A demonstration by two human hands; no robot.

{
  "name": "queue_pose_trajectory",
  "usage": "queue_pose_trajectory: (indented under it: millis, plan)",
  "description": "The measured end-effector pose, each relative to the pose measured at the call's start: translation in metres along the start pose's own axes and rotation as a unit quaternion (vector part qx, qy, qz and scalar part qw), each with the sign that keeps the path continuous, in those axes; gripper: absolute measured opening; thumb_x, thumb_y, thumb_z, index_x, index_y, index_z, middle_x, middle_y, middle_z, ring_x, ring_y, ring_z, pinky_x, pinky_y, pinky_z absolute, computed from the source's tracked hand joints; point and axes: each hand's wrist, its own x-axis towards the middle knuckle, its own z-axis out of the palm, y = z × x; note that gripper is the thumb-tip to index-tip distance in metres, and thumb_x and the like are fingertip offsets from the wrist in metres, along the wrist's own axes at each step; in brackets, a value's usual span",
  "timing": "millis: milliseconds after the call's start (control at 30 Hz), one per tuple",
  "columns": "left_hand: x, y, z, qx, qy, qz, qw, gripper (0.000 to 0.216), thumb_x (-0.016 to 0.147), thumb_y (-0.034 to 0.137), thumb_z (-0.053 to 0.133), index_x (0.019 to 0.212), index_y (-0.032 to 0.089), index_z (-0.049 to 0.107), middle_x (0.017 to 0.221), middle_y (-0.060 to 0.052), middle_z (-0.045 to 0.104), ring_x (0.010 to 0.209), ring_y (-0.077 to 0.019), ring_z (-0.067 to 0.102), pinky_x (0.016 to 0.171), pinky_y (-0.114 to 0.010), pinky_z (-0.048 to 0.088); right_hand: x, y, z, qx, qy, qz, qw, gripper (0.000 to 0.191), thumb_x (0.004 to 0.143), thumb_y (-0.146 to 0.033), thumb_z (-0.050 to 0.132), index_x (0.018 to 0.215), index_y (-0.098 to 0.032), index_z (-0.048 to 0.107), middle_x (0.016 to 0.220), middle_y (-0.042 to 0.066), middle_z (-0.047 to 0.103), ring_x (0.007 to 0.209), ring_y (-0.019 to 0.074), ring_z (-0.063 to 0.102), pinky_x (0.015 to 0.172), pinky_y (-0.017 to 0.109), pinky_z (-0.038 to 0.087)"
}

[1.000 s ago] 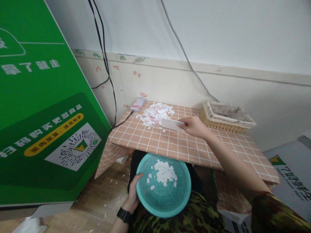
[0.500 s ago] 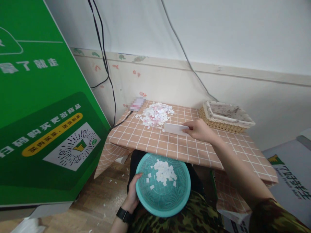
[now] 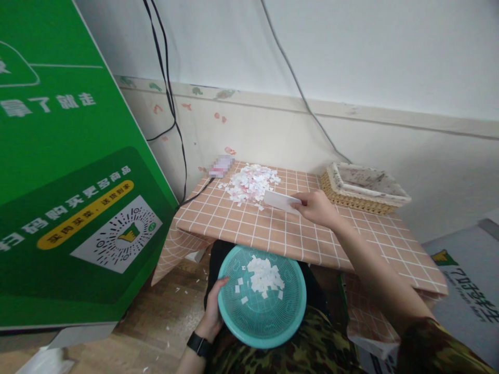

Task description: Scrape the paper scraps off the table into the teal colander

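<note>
My left hand (image 3: 214,306) grips the left rim of a round turquoise plastic basket (image 3: 261,332) on my lap, thumb over the edge. Inside it lies a heap of small white paper pieces (image 3: 265,278), with a few loose ones to the left. My right hand (image 3: 316,208) pinches one end of a flat white card-like strip (image 3: 281,201) above the table. The strip's far end points left, close beside a pile of torn paper scraps (image 3: 252,182), mostly white with some pink. Several scraps are scattered around that pile.
A brown checked cloth covers the table (image 3: 234,228). A lined wicker basket (image 3: 360,202) stands at its back right, and a blurred pinkish object (image 3: 221,166) with a cable at the back left. A green panel (image 3: 78,156) rises on the left. Scraps litter the wooden floor (image 3: 175,322).
The white strip has tilted slightly, its left end now higher and nearer the pile of scraps. My left hand and the turquoise basket stay in place.
</note>
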Motion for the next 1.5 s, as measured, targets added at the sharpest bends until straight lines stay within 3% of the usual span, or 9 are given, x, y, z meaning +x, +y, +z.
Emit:
queue_pose_trajectory:
  millis: [400,633,1267,1500]
  plan:
    - [0.0,0.001,0.001,0.0,0.009,-0.002,1.0,0.023,0.068,0.032,0.065,0.079,0.011,0.068,0.073,-0.009,0.072,0.064,-0.0232,0.066,0.071,-0.038,0.051,-0.011,-0.031,0.022,0.053,0.038,0.01,0.998,0.021,0.081,-0.022,0.047,0.084,-0.019,0.067,0.059,0.0,0.06,0.052,0.0115,0.051,0.053,0.023,0.03]
    - [-0.001,0.0,-0.001,-0.005,-0.007,-0.003,1.0,0.024,0.071,0.032,0.064,0.081,0.011,0.068,0.074,-0.009,0.073,0.067,-0.0232,0.066,0.073,-0.038,0.05,-0.009,-0.027,0.04,0.019,0.035,0.014,0.999,0.022,0.082,-0.022,0.045,0.089,-0.019,0.066,0.064,0.002,0.064,0.055,0.0133,0.053,0.054,0.023,0.031]
    - [0.005,-0.002,-0.004,-0.004,0.001,0.003,1.0,0.023,0.07,0.031,0.064,0.079,0.011,0.068,0.072,-0.009,0.072,0.064,-0.0225,0.065,0.071,-0.038,0.051,-0.02,-0.031,0.043,0.022,0.061,0.042,0.997,0.029,0.08,-0.021,0.047,0.102,-0.019,0.066,0.066,0.002,0.064,0.054,0.0126,0.053,0.052,0.023,0.031]
    - [0.002,-0.001,-0.003,-0.012,-0.003,0.007,1.0,0.022,0.07,0.03,0.064,0.079,0.01,0.068,0.071,-0.008,0.072,0.063,-0.0206,0.065,0.068,-0.035,0.051,-0.032,-0.045,0.046,0.028,0.063,0.002,0.998,0.028,0.084,-0.02,0.044,0.103,-0.02,0.064,0.066,0.002,0.064,0.053,0.0113,0.052,0.053,0.023,0.031]
